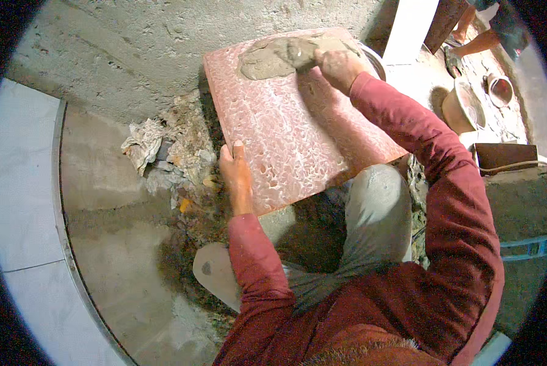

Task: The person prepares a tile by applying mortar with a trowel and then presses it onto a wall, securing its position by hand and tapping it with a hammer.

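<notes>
A large tile (273,134) leans toward me, its pinkish, white-patterned back face up. Wet grey mortar (264,61) lies along its far end. My left hand (237,174) grips the tile's left edge, thumb on the face and fingers around the side. My right hand (342,68) is closed at the far right of the tile, around the handle of a mortar-coated trowel (301,53) pressed into the mortar. Much of the trowel is hidden by mortar and my fingers.
A rough cement wall (133,49) rises behind the tile. Rubble and a crumpled sack (144,143) lie left of it. White floor tiles (26,189) line the far left. At right are a bucket (463,108), a smaller pot (499,90), a blue level (533,249) and another person's arm (478,44).
</notes>
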The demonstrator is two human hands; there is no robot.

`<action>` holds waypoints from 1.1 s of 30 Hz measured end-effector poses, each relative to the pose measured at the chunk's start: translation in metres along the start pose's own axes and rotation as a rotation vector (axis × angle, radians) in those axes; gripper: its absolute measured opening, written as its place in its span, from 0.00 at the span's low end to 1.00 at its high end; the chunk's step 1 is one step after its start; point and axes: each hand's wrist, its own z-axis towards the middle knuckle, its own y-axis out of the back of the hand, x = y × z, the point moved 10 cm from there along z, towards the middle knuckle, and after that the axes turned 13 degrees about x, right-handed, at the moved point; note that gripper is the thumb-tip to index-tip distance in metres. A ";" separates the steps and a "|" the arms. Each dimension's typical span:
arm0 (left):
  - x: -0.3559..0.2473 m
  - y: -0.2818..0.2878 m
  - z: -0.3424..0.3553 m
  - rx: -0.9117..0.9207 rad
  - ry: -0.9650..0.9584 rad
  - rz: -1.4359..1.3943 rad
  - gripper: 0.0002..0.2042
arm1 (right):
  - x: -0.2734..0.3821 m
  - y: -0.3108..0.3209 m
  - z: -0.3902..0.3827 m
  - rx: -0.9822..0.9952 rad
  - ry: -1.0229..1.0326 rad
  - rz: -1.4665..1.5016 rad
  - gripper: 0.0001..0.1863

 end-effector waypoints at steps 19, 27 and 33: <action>0.002 0.002 -0.003 0.014 0.026 -0.202 0.16 | -0.110 -0.053 -0.041 0.542 -0.202 1.345 0.17; 0.001 -0.016 0.001 0.051 0.026 -0.194 0.16 | -0.103 -0.098 -0.043 0.333 -0.181 1.740 0.14; -0.021 -0.005 -0.015 0.003 0.074 -0.121 0.17 | 0.028 -0.047 0.004 0.527 -0.083 1.837 0.15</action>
